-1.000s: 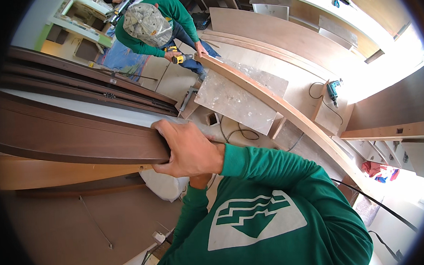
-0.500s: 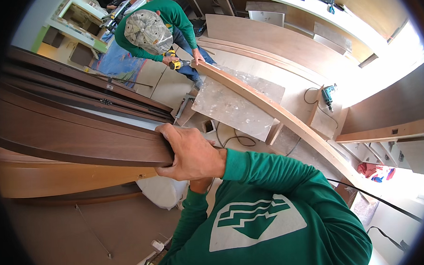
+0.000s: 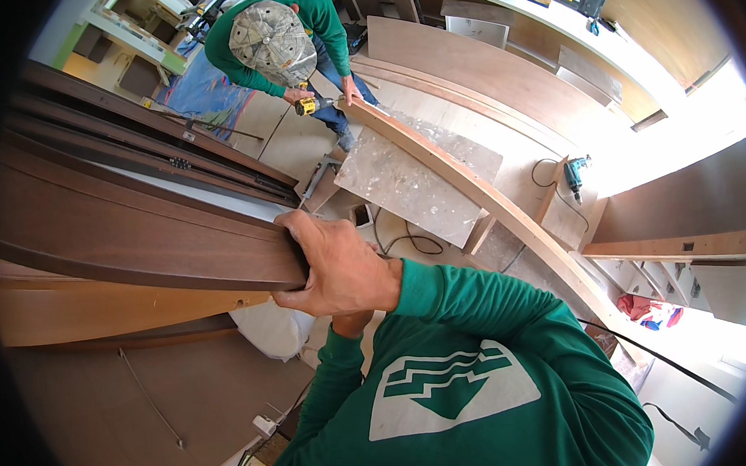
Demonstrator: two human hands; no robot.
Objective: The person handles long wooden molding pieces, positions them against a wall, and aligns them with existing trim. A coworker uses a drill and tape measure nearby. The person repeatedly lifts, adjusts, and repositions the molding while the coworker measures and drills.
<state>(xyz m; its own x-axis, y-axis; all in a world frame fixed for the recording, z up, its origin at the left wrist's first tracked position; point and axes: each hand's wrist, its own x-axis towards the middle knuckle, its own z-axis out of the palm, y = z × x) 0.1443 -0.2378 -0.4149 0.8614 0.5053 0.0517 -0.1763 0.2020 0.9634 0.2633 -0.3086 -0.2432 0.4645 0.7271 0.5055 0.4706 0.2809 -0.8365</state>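
My right hand (image 3: 337, 266) is clamped over the near end of a dark brown wooden board (image 3: 148, 234), thumb and fingers on opposite edges. The board stretches away to the left, bending in the lens. Below and behind that hand, a bit of my left hand (image 3: 352, 324) shows at the wrist; its fingers are hidden, so its grip cannot be made out. Alongside the board on its far side run dark brown grooved frame pieces (image 3: 162, 163). Under it lies a lighter orange-brown panel (image 3: 110, 311).
Across the room a co-worker in a cap (image 3: 272, 46) bends over a long timber beam (image 3: 471, 187) with a yellow drill (image 3: 309, 106). The beam crosses a speckled board (image 3: 420, 173). A teal drill (image 3: 577, 177) lies at right. A white bundle (image 3: 273, 327) is below my hands.
The view has shifted slightly, moving the background. My right hand keeps its hold on the board's end. The co-worker's drill stays near the beam's end.
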